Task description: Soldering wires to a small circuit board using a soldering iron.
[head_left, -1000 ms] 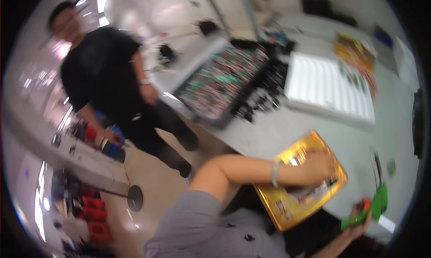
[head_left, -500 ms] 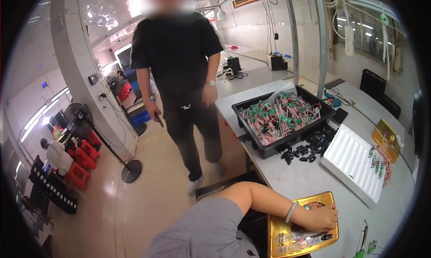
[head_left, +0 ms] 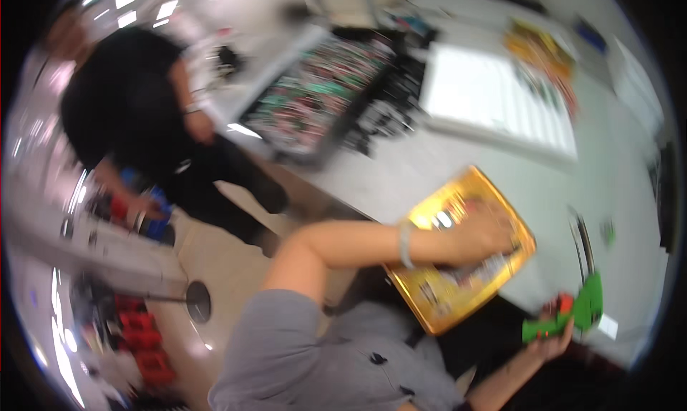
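Observation:
My left hand (head_left: 483, 232), with a pale bracelet at the wrist, is over a shallow gold metal tray (head_left: 436, 307) at the table's near edge. Its fingers are curled down toward the tray; blur hides what they hold, if anything. A small dark thing shows by the fingertips. Small parts and a clear packet lie in the tray, partly under the hand. At the lower right my right hand (head_left: 554, 345) is wrapped round the handle of a green soldering gun (head_left: 588, 303) with a red trigger. The gun's thin metal tip points up and away over the table.
A black bin (head_left: 297, 150) of red and green wired parts stands at the far left of the table, loose black parts (head_left: 383, 121) beside it. Right of these lie a white ribbed foam tray (head_left: 494, 99) and a gold box (head_left: 537, 42). A person (head_left: 129, 89) stands at left.
The view has swung right and tilted, blurring the picture. My right hand and the soldering gun's body have come into view. My left hand stays over the gold tray. The person appears farther left.

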